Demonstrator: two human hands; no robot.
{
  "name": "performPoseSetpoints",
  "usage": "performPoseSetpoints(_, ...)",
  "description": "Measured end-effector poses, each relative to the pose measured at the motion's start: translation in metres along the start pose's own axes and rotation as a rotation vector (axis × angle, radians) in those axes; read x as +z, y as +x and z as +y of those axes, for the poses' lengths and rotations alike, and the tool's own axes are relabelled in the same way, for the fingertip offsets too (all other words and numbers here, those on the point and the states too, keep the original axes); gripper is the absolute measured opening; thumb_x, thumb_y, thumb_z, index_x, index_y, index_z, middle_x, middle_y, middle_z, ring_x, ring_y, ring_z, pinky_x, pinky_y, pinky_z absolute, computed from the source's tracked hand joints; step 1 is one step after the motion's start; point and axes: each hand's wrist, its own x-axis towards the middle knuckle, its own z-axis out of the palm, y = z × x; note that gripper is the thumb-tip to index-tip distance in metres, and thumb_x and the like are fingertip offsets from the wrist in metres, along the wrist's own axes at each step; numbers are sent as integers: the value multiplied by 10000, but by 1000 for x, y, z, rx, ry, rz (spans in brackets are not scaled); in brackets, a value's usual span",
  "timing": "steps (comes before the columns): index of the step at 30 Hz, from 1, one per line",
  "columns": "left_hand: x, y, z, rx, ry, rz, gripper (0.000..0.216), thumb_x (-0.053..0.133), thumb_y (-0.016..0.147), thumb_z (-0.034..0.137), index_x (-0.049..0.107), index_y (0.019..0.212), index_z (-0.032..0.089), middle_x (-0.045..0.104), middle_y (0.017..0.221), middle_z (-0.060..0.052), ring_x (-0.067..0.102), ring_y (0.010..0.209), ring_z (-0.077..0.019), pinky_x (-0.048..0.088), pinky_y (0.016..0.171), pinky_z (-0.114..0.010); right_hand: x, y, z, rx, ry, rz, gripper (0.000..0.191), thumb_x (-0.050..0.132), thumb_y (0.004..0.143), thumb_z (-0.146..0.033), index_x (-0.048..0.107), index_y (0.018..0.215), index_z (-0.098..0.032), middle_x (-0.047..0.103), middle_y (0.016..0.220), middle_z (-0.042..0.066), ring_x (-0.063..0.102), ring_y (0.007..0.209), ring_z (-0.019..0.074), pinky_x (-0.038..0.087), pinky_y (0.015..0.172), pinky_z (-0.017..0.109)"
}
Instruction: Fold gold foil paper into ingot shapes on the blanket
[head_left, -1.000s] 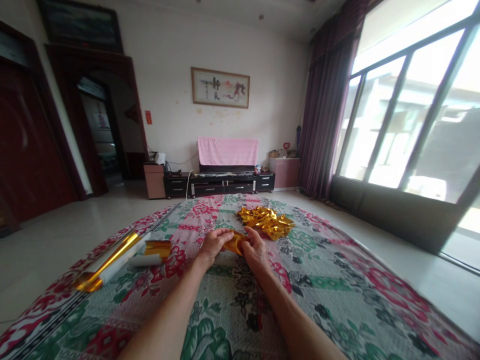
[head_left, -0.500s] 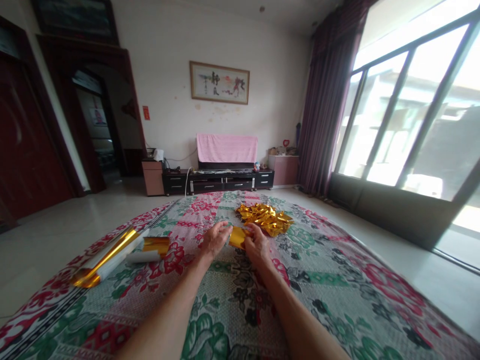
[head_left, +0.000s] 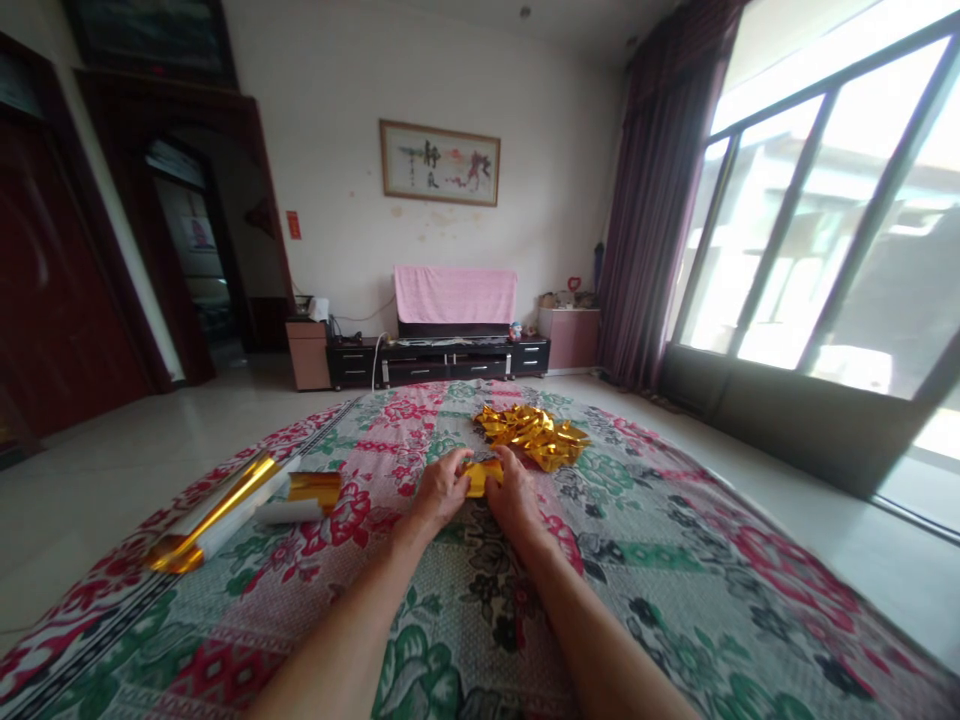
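Between my two hands is a small sheet of gold foil paper (head_left: 482,480), low over the patterned cloth (head_left: 420,650). My left hand (head_left: 444,485) grips its left edge, thumb and fingers closed on it. On the right edge, my right hand (head_left: 514,490) pinches the same sheet. Just beyond the hands lies a heap of folded gold foil pieces (head_left: 534,436). Off to the left rest a long, partly rolled gold and white foil sheet (head_left: 225,520) and a smaller curled stack of gold foil paper (head_left: 313,492).
The floral cloth covers a broad rounded surface. Beyond it stand a low black cabinet (head_left: 446,370) and something under a pink cloth (head_left: 455,295). A purple curtain (head_left: 637,230) and large windows are on the right, a dark red door (head_left: 67,260) on the left.
My left hand has shifted slightly right, closer to my right hand, and now holds the foil sheet's left edge. The heap and the sheets at left lie as before.
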Motion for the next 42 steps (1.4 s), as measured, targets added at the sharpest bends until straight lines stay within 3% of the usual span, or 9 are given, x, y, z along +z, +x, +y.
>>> performPoseSetpoints(9,-1,-2,1,38,209,-17,444,488,680,103,558,1109,194,606,647,-23,581,639,-176,406,643,-256,-7,1,-4,66,-83,-95,377,454,725,-148,566,1086,-143,666,899,93,616,823,207,431,738,281)
performPoseSetpoints(13,-4,-2,3,43,243,-71,446,488,685,97,551,1111,214,632,729,-33,588,692,-181,408,665,-259,-7,0,-2,46,-119,-114,353,437,753,-156,571,1079,-146,670,876,86,617,811,201,421,731,277)
performPoseSetpoints(19,-5,-5,6,127,311,-160,369,455,726,96,544,1059,227,622,982,-52,572,896,-180,408,785,-257,-6,-1,1,-26,-185,-130,376,427,751,-137,540,1109,-129,633,972,121,590,885,208,403,782,283)
performPoseSetpoints(27,-5,-8,7,142,420,-156,360,437,756,111,518,1085,233,583,976,-50,560,885,-167,415,783,-250,-8,-2,-2,-7,-223,-180,383,424,755,-131,519,1126,-114,596,1008,115,554,931,203,381,823,271)
performPoseSetpoints(31,-7,-10,11,128,496,-187,258,412,804,178,582,990,230,565,905,-52,559,838,-161,423,753,-253,-9,-3,-3,9,-226,-192,376,433,757,-143,517,1122,-129,576,1012,94,537,923,185,372,816,253)
performPoseSetpoints(34,-9,-13,13,120,530,-199,237,398,824,221,630,874,211,551,907,-59,550,828,-157,425,761,-261,-11,-4,-4,14,-227,-177,336,450,747,-143,546,1069,-153,546,1025,85,514,920,178,368,790,241)
performPoseSetpoints(39,-10,-14,15,256,563,-93,236,417,807,189,652,785,175,472,1198,-64,464,1005,-203,392,876,-308,-15,-5,-8,-46,-261,-174,204,473,746,-145,621,877,-197,516,1066,58,461,912,178,353,724,236)
performPoseSetpoints(42,-8,-13,16,328,543,-96,246,400,807,148,645,791,165,511,1139,-67,454,992,-198,398,860,-300,-15,-5,-9,-100,-285,-227,166,478,777,-182,640,794,-216,549,950,47,448,880,178,332,684,236)
